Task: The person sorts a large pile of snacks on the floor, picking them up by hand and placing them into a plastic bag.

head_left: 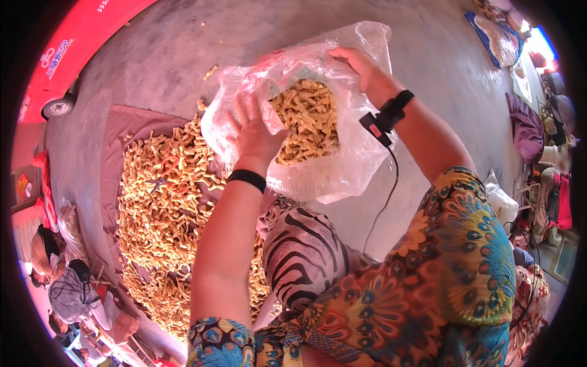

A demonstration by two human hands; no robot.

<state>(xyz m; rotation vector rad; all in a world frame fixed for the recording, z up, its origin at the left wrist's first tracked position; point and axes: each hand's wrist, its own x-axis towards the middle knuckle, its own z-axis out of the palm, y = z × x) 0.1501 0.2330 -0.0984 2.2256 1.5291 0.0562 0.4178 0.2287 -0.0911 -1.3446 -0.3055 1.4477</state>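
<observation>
A large clear plastic bag (361, 144) lies spread in front of me with its mouth wide. Inside it is a heap of short, yellow-brown dried-looking pieces (307, 116); I cannot tell what food they are. My left hand (254, 131) rests against the bag's left side, fingers spread and partly veiled by the plastic. At the far right rim, my right hand (361, 66) touches the plastic with its fingers stretched toward the left. Its thumb is hidden. Many similar loose pieces (162, 202) cover a cloth (125, 119) on the floor to the left.
My zebra-striped knee (306, 257) is close below the bag. A black cable (391, 189) hangs from the device on my right wrist. At the upper left stands a red vehicle (79, 43). People (79, 293) are at the lower left; household items line the right side.
</observation>
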